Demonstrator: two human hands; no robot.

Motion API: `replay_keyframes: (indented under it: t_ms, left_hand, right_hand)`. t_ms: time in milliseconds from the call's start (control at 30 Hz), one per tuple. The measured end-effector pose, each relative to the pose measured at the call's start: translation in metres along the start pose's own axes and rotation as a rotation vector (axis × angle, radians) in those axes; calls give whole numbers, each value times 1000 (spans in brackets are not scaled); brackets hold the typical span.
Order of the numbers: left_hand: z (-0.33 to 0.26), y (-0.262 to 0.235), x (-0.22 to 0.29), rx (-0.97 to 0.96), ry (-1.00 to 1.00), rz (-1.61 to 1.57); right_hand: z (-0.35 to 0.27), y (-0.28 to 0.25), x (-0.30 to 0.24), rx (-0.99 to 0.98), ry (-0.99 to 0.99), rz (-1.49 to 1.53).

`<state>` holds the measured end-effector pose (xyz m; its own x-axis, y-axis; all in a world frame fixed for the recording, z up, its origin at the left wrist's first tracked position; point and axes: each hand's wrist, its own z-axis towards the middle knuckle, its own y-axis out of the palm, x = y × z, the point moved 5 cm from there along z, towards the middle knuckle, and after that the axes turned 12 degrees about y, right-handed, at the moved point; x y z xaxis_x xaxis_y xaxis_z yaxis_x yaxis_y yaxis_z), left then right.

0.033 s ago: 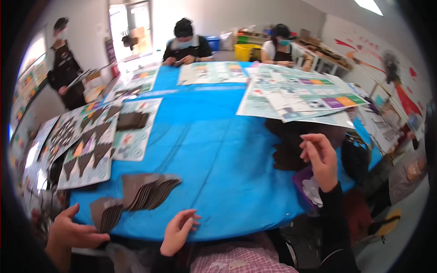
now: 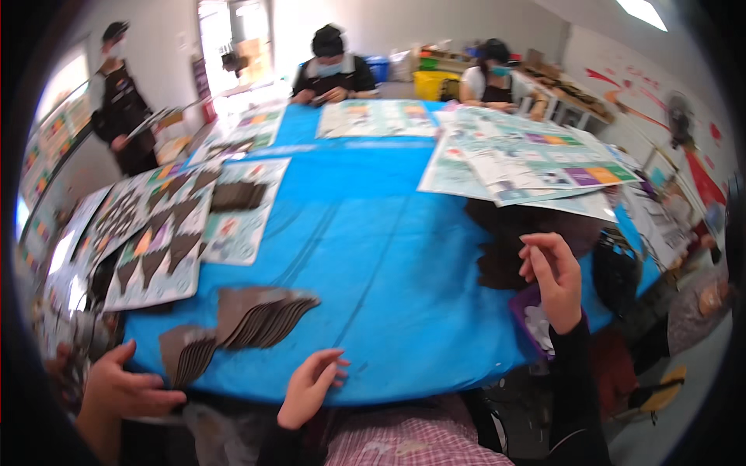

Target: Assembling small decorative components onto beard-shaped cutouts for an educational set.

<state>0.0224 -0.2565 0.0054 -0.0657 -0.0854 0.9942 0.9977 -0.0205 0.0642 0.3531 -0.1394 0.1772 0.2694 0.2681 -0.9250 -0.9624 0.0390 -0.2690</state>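
At the near table edge, my left hand [image 2: 312, 387] is loosely curled, its fingers partly apart, with nothing seen in it. To the right, my right hand [image 2: 553, 281] is raised beside a purple box [image 2: 514, 309] holding white round pieces [image 2: 538, 326]. Its thumb and fingers are drawn together; anything between them is too small to make out. Dark brown flat pieces [image 2: 497, 248] lie behind that hand. Left of my left hand, two fanned stacks of brown pieces [image 2: 264, 320] [image 2: 186, 353] rest on the blue tablecloth [image 2: 388, 295].
Another person's hand [image 2: 132, 388] is open at the lower left, next to the smaller stack. Printed sheets [image 2: 536, 159] are piled at the right, and cards with brown pieces [image 2: 159, 272] lie at the left. Two people [image 2: 334, 74] sit across the table; one [image 2: 123, 101] stands far left.
The view has turned slightly left, so the table and the people appear further right. Both my hands keep nearly the same pose and place.
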Motion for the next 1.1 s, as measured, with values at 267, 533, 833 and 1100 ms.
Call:
replay_keyframes:
  t_ms: [267,533,833,1100]
  left_hand:
    - [18,-48,69,124,376,696]
    - [-46,-168,92,524,169,1585]
    - [-99,-241,47,508,12,1655]
    - [-86,-255,53,483,91,1858]
  right_hand:
    - [-63,135,58,-572,36,-227]
    - [-106,201,77,-970,411,125]
    - [-128,285,51,-1320,529,303]
    - [-110,304,64,-810,912,917]
